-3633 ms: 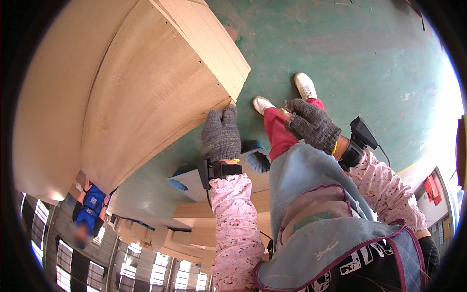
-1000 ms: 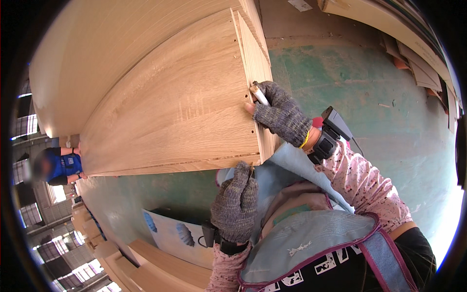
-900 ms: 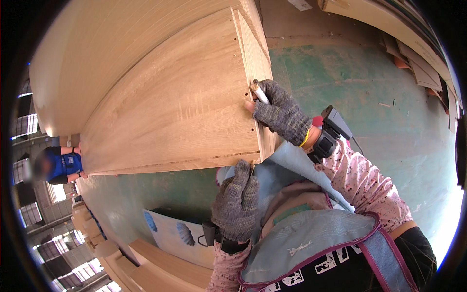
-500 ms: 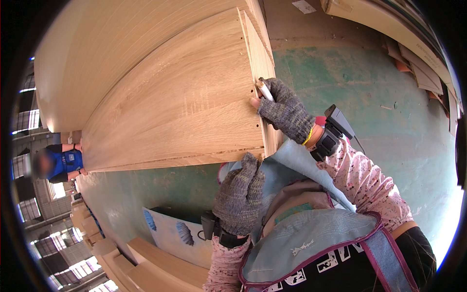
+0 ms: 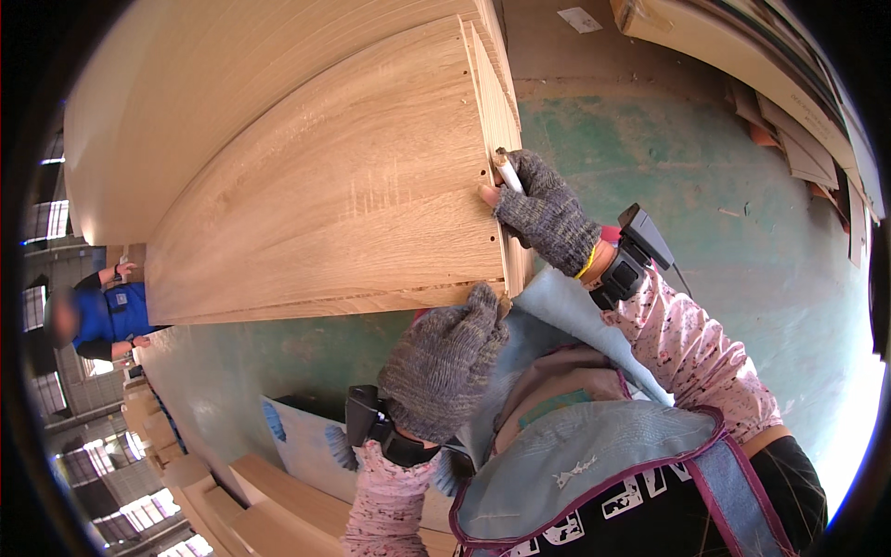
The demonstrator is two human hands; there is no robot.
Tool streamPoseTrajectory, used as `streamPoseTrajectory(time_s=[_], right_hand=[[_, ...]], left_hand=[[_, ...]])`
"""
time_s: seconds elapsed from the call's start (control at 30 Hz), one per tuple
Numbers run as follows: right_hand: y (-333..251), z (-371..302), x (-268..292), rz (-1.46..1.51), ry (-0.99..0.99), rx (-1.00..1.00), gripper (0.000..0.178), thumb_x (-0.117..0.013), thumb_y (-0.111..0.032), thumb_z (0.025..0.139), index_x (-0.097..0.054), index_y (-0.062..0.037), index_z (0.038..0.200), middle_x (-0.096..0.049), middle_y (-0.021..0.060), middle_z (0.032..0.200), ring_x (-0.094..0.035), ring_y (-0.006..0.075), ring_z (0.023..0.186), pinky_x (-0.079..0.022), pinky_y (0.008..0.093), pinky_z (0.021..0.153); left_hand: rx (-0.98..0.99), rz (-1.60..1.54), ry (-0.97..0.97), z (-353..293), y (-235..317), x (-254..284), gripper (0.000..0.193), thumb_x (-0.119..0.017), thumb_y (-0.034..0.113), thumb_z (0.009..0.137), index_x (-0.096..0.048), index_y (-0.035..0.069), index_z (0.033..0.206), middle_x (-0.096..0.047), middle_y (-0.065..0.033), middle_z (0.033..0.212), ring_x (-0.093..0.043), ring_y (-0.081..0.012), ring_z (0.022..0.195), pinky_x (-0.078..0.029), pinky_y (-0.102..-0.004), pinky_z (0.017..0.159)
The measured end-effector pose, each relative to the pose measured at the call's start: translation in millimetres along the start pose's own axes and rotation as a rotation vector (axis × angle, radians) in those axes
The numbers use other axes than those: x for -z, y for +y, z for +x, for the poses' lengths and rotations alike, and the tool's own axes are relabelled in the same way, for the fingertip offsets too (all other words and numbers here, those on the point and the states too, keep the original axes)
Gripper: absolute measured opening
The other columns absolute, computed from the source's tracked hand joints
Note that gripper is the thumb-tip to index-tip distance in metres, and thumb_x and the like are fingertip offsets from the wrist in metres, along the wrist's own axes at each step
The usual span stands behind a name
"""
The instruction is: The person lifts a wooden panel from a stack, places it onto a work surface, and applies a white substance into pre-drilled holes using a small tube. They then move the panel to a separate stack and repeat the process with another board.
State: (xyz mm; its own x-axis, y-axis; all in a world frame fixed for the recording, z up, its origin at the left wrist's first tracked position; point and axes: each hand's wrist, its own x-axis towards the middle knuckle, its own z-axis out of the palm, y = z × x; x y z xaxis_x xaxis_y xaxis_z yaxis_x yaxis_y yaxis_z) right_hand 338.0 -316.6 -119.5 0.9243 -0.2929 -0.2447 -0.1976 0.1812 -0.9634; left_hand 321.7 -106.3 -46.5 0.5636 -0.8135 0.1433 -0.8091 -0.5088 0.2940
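Note:
A long light-brown wooden panel (image 5: 353, 186) stretches away to the left, with small dark holes along its near end. My right hand (image 5: 548, 209), in a grey fingerless knitted glove, grips that end; its thumb rests on the top face. A slim white stick with a dark tip (image 5: 509, 172) is held in the same hand. My left hand (image 5: 444, 362), gloved alike, is closed at the panel's near lower corner, its fingertips partly hidden. Beneath the panel's end shows the edge of another board (image 5: 492, 93).
Another large wood-grain board (image 5: 241, 84) lies beyond the panel. At the far left end stands a person in a blue vest (image 5: 121, 311). Cardboard sheets (image 5: 789, 139) are stacked at the upper right, and boards (image 5: 288, 501) lie at the lower left. The floor is green (image 5: 668, 186).
My left wrist and forearm have swung left, while the fingers stay at the corner. The other person's hands have come away from the panel's far end. My right hand has barely moved.

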Motion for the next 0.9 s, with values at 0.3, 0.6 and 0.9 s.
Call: streamPoseTrajectory(time_s=[0.3,0.6,0.9], right_hand=[[1,0,1,0.005,-0.007,0.004,0.047,-0.071,-0.044,0.082,-0.055,-0.0101,0.110,-0.056,0.0012,0.080,-0.054,0.0081,0.065,-0.047,0.0249,0.054],[7,4,5,-0.044,0.003,0.041,0.041,-0.071,-0.042,0.082,-0.058,-0.0095,0.103,-0.058,0.0011,0.083,-0.055,0.0091,0.076,-0.048,0.0262,0.070],[11,6,4,-0.017,-0.003,0.069,0.042,-0.072,-0.041,0.081,-0.057,-0.0074,0.101,-0.058,0.0025,0.083,-0.054,0.0101,0.077,-0.047,0.0273,0.072]], left_hand=[[-0.099,0.183,-0.221,-4,-17,3,0.032,-0.065,0.019,0.079,-0.066,0.013,0.111,-0.061,-0.0032,0.117,-0.060,-0.0212,0.088,-0.052,-0.0350,0.070],[-0.074,0.192,-0.212,1,-19,17,0.034,-0.069,0.019,0.078,-0.066,0.011,0.110,-0.065,-0.0080,0.097,-0.060,-0.0244,0.080,-0.052,-0.0376,0.067],[-0.085,0.183,-0.129,11,-5,22,0.045,-0.072,0.022,0.078,-0.061,0.009,0.120,-0.062,-0.0086,0.083,-0.061,-0.0264,0.070,-0.051,-0.0394,0.062]])
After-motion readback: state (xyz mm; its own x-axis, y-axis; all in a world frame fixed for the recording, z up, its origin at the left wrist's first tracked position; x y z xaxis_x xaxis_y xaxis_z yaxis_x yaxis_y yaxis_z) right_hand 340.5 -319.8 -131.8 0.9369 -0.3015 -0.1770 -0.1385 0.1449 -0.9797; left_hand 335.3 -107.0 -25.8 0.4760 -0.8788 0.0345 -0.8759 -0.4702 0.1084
